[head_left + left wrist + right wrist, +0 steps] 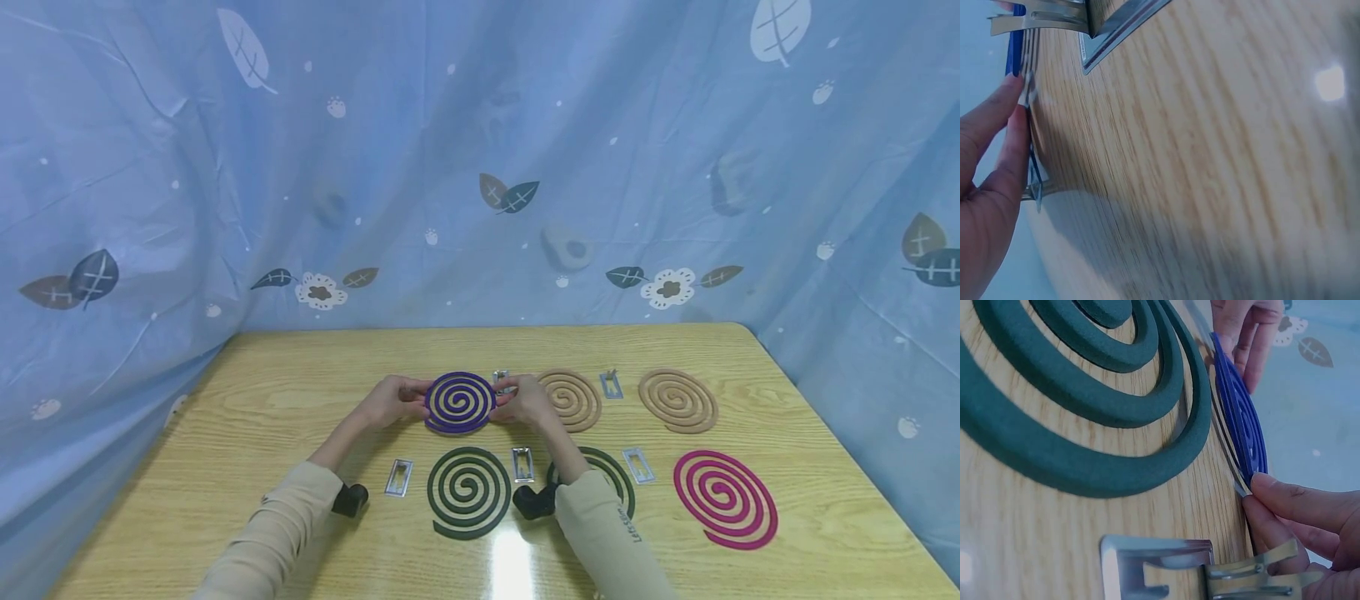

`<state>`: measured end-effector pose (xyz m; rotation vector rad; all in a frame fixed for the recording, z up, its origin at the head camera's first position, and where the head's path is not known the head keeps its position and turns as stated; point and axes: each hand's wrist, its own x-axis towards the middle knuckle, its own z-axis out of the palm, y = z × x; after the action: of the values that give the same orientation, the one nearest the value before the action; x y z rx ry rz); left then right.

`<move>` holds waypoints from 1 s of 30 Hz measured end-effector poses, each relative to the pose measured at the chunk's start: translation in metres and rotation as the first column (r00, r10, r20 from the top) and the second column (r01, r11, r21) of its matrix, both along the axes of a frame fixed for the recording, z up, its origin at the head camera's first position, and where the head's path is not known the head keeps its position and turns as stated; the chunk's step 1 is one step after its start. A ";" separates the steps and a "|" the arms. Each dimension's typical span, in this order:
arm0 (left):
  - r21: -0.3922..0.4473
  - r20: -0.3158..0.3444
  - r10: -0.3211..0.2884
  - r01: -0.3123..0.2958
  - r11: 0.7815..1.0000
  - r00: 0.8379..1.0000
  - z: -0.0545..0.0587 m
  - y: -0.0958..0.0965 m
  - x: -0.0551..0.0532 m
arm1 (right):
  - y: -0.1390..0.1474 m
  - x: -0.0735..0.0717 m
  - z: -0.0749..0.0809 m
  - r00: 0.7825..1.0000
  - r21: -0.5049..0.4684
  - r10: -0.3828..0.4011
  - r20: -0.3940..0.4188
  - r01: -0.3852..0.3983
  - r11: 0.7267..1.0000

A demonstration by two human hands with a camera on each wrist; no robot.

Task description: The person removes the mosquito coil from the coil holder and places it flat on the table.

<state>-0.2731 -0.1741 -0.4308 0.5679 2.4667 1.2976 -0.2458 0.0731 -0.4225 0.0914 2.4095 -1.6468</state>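
Observation:
A purple-blue mosquito coil (1235, 412) is held by its two opposite edges between both hands, close over the far middle of the table. My left hand (390, 402) pinches its left edge with thumb and fingers. The right hand (525, 402) grips the right edge, thumb on the upper face and fingers beneath. On the near side of it lies a dark green coil (1129, 478), flat on the wood. A metal coil stand (501, 379) shows just behind the right fingers. Another stand (522, 465) lies beside the green coil.
Two tan coils (564, 400) (678, 400) lie to the right, with a stand (611, 384) between them. A second green coil (622, 483) is partly under the right forearm. A pink coil (772, 517) and more stands (639, 466) (398, 478) lie nearer. Blue curtain surrounds the table.

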 end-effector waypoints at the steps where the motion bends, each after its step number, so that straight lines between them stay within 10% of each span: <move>1: -0.008 -0.009 0.000 0.000 1.000 1.000 0.000 0.000 0.000 | 0.000 0.000 0.000 1.000 -0.004 -0.002 0.002 0.002 1.000; 30: -0.159 -0.088 0.097 -0.110 0.981 0.991 0.001 0.009 0.003 | -0.006 0.003 0.004 0.996 0.206 0.030 -0.078 -0.013 0.978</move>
<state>-0.2699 -0.1653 -0.4294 0.4642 2.6701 1.1140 -0.2423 0.0672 -0.4181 0.0324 2.6258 -1.4135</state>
